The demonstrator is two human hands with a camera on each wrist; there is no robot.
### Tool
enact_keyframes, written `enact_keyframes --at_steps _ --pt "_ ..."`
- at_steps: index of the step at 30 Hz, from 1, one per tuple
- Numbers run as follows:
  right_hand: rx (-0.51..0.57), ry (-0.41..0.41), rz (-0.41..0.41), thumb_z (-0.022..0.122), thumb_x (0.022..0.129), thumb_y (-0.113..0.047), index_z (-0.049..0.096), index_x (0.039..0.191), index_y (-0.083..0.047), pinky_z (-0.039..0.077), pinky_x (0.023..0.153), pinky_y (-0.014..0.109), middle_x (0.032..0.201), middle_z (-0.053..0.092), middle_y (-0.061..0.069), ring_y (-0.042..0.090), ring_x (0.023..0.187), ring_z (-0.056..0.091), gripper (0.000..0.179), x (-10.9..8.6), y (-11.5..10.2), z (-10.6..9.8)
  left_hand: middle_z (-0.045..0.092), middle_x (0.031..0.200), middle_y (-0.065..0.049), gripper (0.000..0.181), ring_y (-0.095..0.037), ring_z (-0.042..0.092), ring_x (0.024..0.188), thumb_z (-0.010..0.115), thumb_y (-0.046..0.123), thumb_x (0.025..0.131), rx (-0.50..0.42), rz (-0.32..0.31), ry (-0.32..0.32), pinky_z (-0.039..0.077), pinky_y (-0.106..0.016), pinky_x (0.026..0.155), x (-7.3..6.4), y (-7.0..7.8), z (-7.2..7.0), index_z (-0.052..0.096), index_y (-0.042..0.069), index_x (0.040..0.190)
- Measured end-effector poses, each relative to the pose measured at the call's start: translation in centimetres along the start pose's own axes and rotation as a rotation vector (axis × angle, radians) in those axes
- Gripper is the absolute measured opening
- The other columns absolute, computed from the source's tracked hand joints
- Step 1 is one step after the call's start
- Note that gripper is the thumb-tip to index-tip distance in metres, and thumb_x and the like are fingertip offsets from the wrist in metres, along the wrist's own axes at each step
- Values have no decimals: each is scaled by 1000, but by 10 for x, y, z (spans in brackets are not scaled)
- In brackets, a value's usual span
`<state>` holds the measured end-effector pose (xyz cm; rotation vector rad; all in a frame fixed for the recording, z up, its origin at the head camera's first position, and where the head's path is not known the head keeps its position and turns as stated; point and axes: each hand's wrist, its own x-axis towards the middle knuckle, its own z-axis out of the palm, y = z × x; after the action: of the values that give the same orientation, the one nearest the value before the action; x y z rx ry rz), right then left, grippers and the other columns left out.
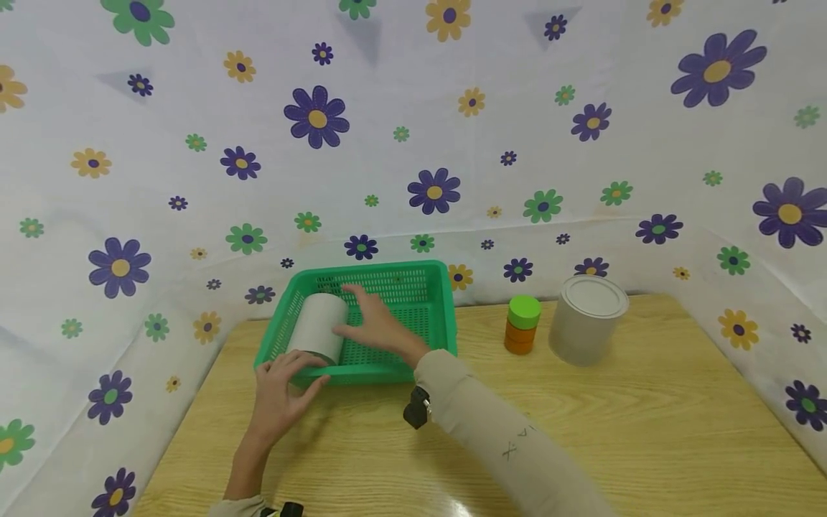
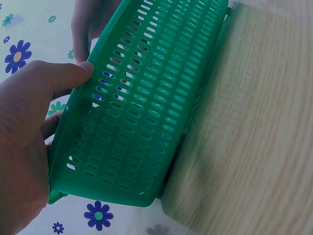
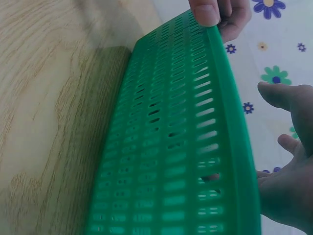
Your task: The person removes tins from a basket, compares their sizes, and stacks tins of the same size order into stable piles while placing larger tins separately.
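Note:
A white cylinder (image 1: 318, 327) lies on its side in the left part of a green plastic basket (image 1: 400, 375) with slotted walls. At the basket's front left corner, my left hand (image 1: 279, 393) grips the rim, thumb outside and fingers reaching over it by the cylinder's near end. The left wrist view shows that thumb (image 2: 80, 73) against the rim. Over the basket's interior is my right hand (image 1: 377, 323), its thumb and fingers spread beside the cylinder's right side. In the right wrist view, the right hand (image 3: 293, 171) appears beyond the rim, fingers apart.
To the basket's right stand a small orange jar (image 1: 520, 337) with a green lid and a large pale can (image 1: 584, 327) with a lid. The wooden table (image 1: 581, 431) meets a flower-printed cloth (image 1: 388, 86) at the back and sides.

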<state>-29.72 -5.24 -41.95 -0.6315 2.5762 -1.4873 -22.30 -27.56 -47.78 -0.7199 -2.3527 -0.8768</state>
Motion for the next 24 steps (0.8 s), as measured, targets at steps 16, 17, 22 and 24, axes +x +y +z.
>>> enact_keyframes --at_steps 16,17,22,24 --pt "143 -14 206 75 93 -36 24 164 -22 46 99 61 155 36 28 44 137 44 89 25 -2 23 71 102 7 20 -21 60 98 86 14 82 -3 -3 -8 23 -47 81 0 -4 -2 76 16 100" --pt "165 -18 215 75 92 -36 23 164 -23 47 97 62 155 37 28 45 135 45 89 26 -1 24 71 102 7 20 -21 60 98 86 14 82 -5 -3 -7 23 -47 81 0 -4 -2 75 16 99" --pt "276 -35 276 78 91 -36 23 164 -29 49 88 69 157 35 25 48 132 48 91 32 3 29 71 100 8 22 -21 60 96 87 12 80 -10 -11 -2 22 -46 80 0 -1 -1 75 17 98" --pt "303 -44 304 78 91 -36 22 164 -30 47 87 72 157 34 24 49 133 47 92 34 4 32 71 100 8 23 -20 60 97 87 11 80 -15 -15 -4 22 -47 82 0 1 0 75 18 99"
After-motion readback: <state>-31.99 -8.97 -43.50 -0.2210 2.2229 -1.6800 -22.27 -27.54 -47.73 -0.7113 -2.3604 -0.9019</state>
